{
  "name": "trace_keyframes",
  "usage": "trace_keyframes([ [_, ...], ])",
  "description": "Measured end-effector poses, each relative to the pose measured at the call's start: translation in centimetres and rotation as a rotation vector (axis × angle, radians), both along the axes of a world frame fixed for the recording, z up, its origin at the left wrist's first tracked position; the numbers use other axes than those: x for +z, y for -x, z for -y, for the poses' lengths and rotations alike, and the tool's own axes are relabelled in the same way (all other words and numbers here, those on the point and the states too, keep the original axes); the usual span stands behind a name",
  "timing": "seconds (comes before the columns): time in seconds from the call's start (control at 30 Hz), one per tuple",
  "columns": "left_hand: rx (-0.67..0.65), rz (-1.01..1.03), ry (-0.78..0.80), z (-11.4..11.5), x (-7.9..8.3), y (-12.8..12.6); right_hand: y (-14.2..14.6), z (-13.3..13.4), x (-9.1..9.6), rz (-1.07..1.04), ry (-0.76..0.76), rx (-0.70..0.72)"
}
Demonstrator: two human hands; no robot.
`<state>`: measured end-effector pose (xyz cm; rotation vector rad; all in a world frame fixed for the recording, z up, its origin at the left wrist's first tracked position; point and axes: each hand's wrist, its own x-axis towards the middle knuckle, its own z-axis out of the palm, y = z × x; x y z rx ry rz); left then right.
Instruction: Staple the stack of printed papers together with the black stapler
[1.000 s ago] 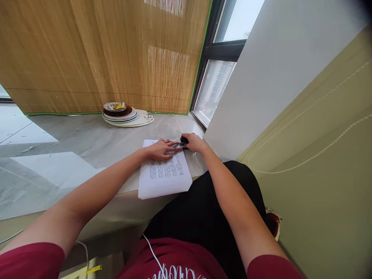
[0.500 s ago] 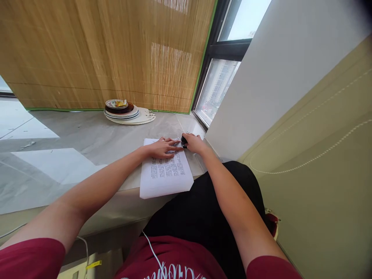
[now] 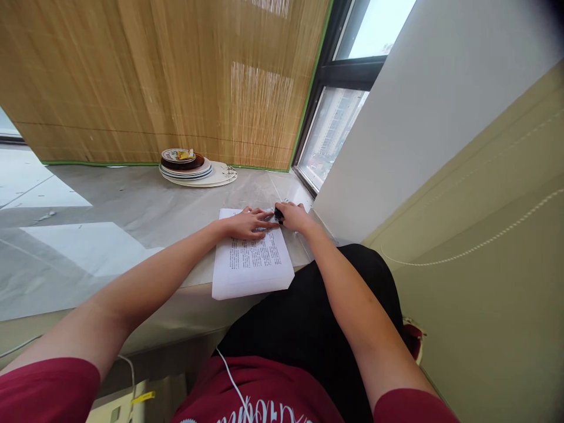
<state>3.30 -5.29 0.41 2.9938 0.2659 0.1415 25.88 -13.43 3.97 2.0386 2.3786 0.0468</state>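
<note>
Head view: left hand [image 3: 247, 224] flat, fingers spread, on paper stack [image 3: 253, 267]; right hand [image 3: 296, 216], fingers closed around small black object [image 3: 278, 214].

Before us a paper stack [image 3: 252, 264] at the ledge's [image 3: 132, 205] near edge, our left hand [image 3: 247, 224] on its far end, our right hand [image 3: 294, 216] on a clip [image 3: 278, 215] at its far right corner, plates [image 3: 194, 170] behind, leftward.

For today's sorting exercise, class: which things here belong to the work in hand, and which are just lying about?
In hand: stack of paper under the left hand; black clip, pinched by the right hand at the paper's far corner.
Lying about: pile of plates; bamboo blind.
</note>
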Motion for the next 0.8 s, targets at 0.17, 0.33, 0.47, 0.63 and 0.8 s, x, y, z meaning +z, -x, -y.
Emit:
trace_keyframes([
  [0.17, -0.002, -0.028, -0.007, 0.11, 0.20, -0.01, 0.10, 0.07, 0.12, -0.025, 0.012, 0.000],
  [0.33, -0.003, -0.034, -0.015, 0.11, 0.27, 0.01, 0.16, 0.15, 0.18, -0.021, 0.004, -0.004],
  [0.47, 0.001, -0.034, -0.017, 0.11, 0.25, 0.03, 0.09, 0.08, 0.08, -0.023, 0.003, -0.011],
  [0.63, 0.004, -0.021, -0.002, 0.12, 0.16, -0.03, 0.10, 0.06, -0.05, -0.010, -0.005, -0.015],
  [0.8, 0.004, -0.026, 0.009, 0.21, 0.25, 0.01, 0.63, 0.59, 0.18, 0.045, 0.017, -0.021],
])
